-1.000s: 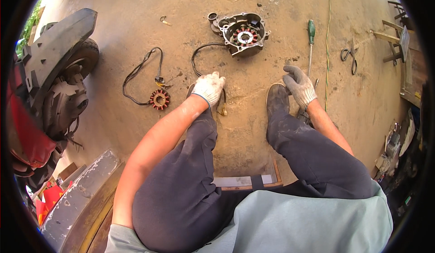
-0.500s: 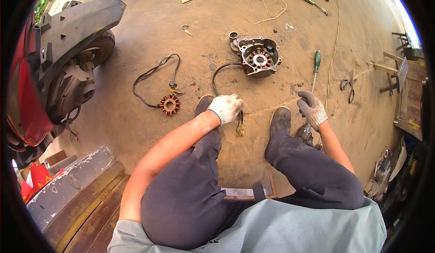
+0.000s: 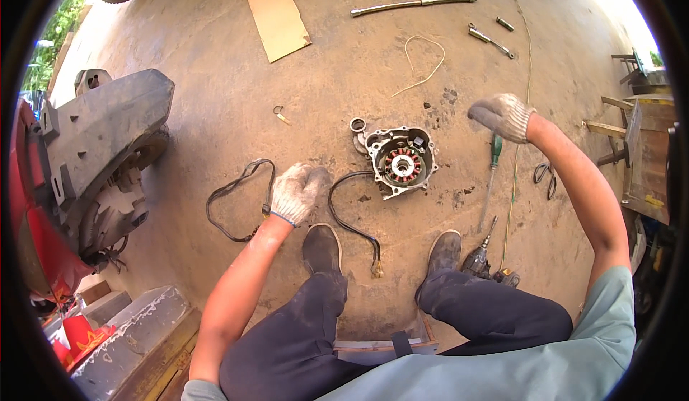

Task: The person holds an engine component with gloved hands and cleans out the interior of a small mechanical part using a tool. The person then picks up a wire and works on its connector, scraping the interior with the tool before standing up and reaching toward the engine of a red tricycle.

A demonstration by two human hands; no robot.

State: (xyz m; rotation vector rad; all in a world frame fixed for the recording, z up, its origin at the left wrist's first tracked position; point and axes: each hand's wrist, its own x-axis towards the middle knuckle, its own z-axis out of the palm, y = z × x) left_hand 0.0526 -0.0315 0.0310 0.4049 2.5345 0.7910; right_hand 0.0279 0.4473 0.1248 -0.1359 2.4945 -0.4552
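Observation:
My left hand (image 3: 300, 191), in a whitish knit glove, hovers between two black cables. Its fingers are loosely bent and apart, and no object shows in them. Left of it lies a looped black cable (image 3: 224, 185); my forearm covers its lower end. To the right, a metal engine cover (image 3: 382, 142) holds a stator (image 3: 403, 165) with red-and-copper coils. Its black cable (image 3: 350, 225) runs to bare ends near my feet. My gloved right hand (image 3: 502, 116) is raised at the right above a green-handled screwdriver (image 3: 496, 151), fingers stretched forward and seemingly holding nothing.
Beside my right foot lies a power drill (image 3: 479, 259). Scissors (image 3: 545, 180) and a long thin cord (image 3: 530, 63) lie farther right. A ratchet (image 3: 491, 40), metal bar (image 3: 413, 6) and cardboard (image 3: 278, 19) are ahead. A red motorcycle (image 3: 93, 157) stands left, a wooden table (image 3: 649, 157) right.
My left hand has moved left, off the engine cover's cable. My right hand has gone forward, away from the drill. The view has tilted forward, showing more floor ahead.

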